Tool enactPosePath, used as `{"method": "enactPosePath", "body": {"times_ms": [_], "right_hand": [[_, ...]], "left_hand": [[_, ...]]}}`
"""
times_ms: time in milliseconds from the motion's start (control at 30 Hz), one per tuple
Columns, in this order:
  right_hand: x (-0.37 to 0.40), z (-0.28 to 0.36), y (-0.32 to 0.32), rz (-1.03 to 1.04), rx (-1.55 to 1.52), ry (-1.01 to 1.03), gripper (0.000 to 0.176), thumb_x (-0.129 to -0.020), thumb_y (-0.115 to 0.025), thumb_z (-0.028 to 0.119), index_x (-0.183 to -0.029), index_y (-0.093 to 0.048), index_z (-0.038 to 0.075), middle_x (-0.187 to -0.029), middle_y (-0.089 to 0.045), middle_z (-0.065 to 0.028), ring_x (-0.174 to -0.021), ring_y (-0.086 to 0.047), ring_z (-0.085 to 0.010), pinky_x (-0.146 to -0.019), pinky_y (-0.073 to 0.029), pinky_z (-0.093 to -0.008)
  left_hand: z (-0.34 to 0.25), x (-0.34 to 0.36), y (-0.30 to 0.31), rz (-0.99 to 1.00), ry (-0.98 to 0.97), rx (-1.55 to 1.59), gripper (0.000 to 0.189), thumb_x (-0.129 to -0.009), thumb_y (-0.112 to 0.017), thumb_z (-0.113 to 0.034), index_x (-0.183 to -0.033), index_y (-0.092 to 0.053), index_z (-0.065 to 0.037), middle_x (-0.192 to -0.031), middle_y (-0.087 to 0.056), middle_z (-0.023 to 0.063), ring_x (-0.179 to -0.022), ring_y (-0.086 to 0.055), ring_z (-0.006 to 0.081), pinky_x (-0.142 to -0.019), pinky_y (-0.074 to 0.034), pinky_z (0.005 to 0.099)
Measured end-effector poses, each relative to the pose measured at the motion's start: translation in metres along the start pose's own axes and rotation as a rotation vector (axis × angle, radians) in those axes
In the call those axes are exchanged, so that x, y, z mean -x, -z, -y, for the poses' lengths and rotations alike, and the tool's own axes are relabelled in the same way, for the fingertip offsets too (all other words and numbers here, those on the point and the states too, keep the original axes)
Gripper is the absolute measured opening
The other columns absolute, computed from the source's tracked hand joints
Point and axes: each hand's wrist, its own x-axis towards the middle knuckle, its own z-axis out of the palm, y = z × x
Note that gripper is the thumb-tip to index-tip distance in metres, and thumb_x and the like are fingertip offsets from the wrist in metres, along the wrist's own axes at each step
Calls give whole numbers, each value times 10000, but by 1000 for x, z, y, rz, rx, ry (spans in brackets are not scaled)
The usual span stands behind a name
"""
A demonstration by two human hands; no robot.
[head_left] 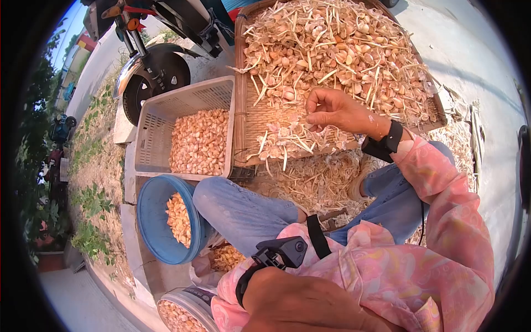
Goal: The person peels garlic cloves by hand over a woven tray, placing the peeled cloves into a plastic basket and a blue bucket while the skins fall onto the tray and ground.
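My right hand (337, 112) is over the near part of a woven tray (241, 105), its thumb and fingers curled in toward each other. Whatever lies between the fingertips is too small to make out. Garlic cloves (345, 55) are heaped on the tray with dry stalks and papery skins; a smaller pile of stalks and skins (287, 143) lies just below the hand. My left hand (304, 299) is low in front of my body, back side up. Its fingers are hidden or cut off by the frame's lower edge.
Left of the tray stands a pale plastic crate (152, 138) of cloves. A blue bucket (152, 238) of peeled-looking cloves and a white bucket (202, 301) with more cloves sit nearer me. Skins and stalks (326, 182) litter the ground between my legs. A motorbike wheel (133, 91) stands behind the crate.
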Motion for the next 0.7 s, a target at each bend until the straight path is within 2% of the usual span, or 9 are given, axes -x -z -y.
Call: {"method": "enactPosePath", "body": {"times_ms": [167, 300, 367, 433, 533, 700], "right_hand": [[-5, -21, 9, -84, -28, 16, 146, -849, -603, 92, -895, -471, 50, -841, -519, -2, -767, -587, -92, -673, -502, -221], [-5, -19, 10, -135, 51, 117, 154, -845, -592, 44, -929, -462, 38, -895, -488, -16, -808, -560, -75, -701, -497, -235], [-5, -23, 10, -141, 166, 282, 161, -823, -611, 22, -917, -480, 28, -919, -473, -25, -822, -526, -71, -703, -475, -221], [-6, -27, 2, -174, 214, 361, 170, -802, -650, 54, -889, -505, 36, -882, -488, -5, -793, -535, -63, -662, -468, -206], [-10, -29, -3, -129, 254, 412, 168, -796, -640, 18, -907, -515, 35, -906, -489, -16, -803, -525, -73, -676, -465, -211], [-11, -32, -14, -103, 184, 420, 160, -808, -622, 11, -929, -518, 27, -937, -500, -26, -849, -527, -73, -696, -471, -216]], "left_hand": [[42, -5, -27, -297, -282, -10, 74, -688, -623, 12, -633, -662, 42, -621, -615, 191, -412, -545, 148, -347, -369, 175], [53, -8, -27, -422, -353, -90, 91, -684, -642, -19, -602, -656, 18, -581, -610, 166, -373, -515, 132, -324, -324, 176], [52, -10, -25, -447, -364, -155, 95, -685, -649, -30, -596, -657, 4, -577, -611, 158, -369, -510, 131, -316, -304, 180], [48, -8, -20, -417, -351, -191, 77, -686, -653, -37, -615, -665, -9, -583, -614, 151, -372, -509, 130, -314, -297, 185], [42, -3, -6, -320, -343, -228, 32, -686, -658, -44, -681, -680, -22, -611, -623, 140, -388, -520, 131, -324, -318, 194], [38, 9, 13, -199, -381, -297, 93, -682, -668, -30, -768, -671, 5, -725, -633, 170, -508, -580, 170, -391, -398, 214]]}}
